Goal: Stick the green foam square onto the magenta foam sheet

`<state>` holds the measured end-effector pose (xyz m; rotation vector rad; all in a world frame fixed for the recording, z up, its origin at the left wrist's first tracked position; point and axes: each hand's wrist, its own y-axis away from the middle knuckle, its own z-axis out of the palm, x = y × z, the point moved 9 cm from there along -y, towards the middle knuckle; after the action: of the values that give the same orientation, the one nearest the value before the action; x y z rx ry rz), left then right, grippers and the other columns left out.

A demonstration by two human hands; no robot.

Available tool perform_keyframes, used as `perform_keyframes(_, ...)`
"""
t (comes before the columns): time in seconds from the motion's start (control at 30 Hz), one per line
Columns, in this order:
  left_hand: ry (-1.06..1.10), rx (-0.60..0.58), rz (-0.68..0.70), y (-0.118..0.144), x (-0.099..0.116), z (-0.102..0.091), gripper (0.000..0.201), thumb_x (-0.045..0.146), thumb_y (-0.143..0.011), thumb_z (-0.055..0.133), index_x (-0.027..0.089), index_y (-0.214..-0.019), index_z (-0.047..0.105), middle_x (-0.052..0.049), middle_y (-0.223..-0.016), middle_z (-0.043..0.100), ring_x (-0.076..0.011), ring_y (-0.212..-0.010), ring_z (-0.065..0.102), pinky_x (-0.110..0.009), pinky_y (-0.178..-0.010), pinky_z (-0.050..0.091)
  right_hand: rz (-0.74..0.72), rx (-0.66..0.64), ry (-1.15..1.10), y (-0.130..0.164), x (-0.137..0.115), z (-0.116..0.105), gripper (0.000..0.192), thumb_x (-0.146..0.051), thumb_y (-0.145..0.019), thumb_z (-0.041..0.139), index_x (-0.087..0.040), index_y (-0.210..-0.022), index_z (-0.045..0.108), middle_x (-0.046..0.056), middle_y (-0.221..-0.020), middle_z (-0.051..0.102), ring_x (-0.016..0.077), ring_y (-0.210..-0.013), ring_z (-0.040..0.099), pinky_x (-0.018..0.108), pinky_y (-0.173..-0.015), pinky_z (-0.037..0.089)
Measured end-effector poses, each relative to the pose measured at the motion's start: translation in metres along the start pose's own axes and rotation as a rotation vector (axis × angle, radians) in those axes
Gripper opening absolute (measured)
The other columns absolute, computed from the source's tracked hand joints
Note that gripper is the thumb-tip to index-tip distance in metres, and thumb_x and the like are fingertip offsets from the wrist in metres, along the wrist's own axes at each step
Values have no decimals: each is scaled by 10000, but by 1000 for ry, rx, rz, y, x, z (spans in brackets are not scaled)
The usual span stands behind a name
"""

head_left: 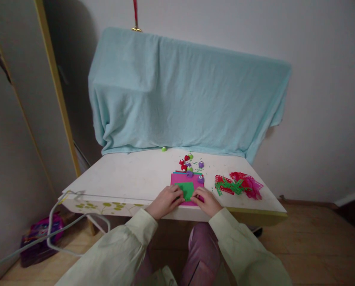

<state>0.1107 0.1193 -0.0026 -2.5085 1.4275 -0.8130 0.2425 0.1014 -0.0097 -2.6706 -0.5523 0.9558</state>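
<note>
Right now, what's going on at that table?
A person seated at a low white table has both hands on a small green sheet lying on a pink sheet. The left hand is at the green sheet's left edge, the right hand at its right edge. Just behind sit small red, green and purple punches. To the right lies a pile of red and green punched scraps. A light blue cloth drapes something at the back.

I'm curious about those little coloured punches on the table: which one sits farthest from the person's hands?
The green punch, alone at the back of the table by the hanging blue cloth. The red and purple punches cluster nearer, behind the pink sheet.
</note>
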Motion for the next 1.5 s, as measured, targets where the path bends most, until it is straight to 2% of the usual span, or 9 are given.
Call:
perform_keyframes(0.27, -32, -35, 22, -3, 2, 4, 227, 328, -948, 425, 180, -847, 563, -55, -876, 519, -180, -835, 490, -302, -748, 367, -6, 15, 50, -3, -1, 4, 112, -200, -849, 634, -205, -775, 551, -7, -766, 528, 153, -713, 508, 272, -669, 396)
perform_keyframes(0.6, -60, -140, 57, -8, 1, 11, 232, 336, -938, 430, 186, -848, 583, -56, -872, 514, -181, -838, 489, -295, -750, 364, -21, 14, 87, -1, -1, 5, 119, -206, -839, 651, -205, -789, 543, 1, -797, 522, 165, -768, 508, 279, -698, 397)
perform_keyframes(0.77, -79, -156, 42, -9, -1, 10, 230, 356, -930, 441, 202, -863, 599, -51, -896, 529, -195, -882, 496, -312, -773, 347, -20, 22, 96, -1, -2, 4, 119, -205, -834, 654, -207, -792, 543, 3, -798, 522, 168, -768, 509, 280, -699, 399)
perform_keyframes(0.83, -45, -158, 12, -10, -7, 10, 207, 390, -900, 498, 208, -889, 596, -40, -911, 542, -198, -897, 500, -315, -789, 340, -15, 24, 93, 0, -1, 4, 123, -204, -829, 660, -209, -791, 543, 3, -801, 523, 168, -769, 509, 280, -695, 399)
perform_keyframes(0.93, 83, -189, -34, -13, -21, 13, 277, 467, -844, 571, 199, -911, 587, -19, -888, 565, -177, -857, 513, -289, -780, 346, -15, 29, 77, 0, 0, 4, 123, -196, -826, 661, -210, -786, 545, 4, -806, 526, 167, -769, 511, 279, -693, 400)
perform_keyframes(1.07, 210, -248, -28, -18, -29, 16, 357, 480, -911, 444, 182, -808, 610, -7, -769, 562, -139, -733, 510, -249, -703, 361, -16, 28, 45, 0, 3, 4, 114, -237, -840, 654, -211, -786, 558, 1, -792, 530, 163, -744, 516, 281, -685, 406)
perform_keyframes(1.2, 191, -259, 4, -21, -26, 14, 382, 491, -889, 481, 181, -724, 634, -16, -745, 543, -145, -739, 505, -242, -690, 362, 6, 27, 17, 0, 8, 4, 125, -282, -842, 658, -209, -787, 572, -1, -781, 542, 161, -732, 527, 284, -688, 416)
perform_keyframes(1.5, 137, -252, 25, -17, -24, 15, 376, 502, -896, 473, 191, -773, 645, -23, -815, 546, -156, -807, 503, -249, -720, 348, -6, 29, 2, 0, 9, 4, 134, -299, -847, 652, -204, -783, 581, 5, -780, 569, 161, -733, 540, 284, -696, 422)
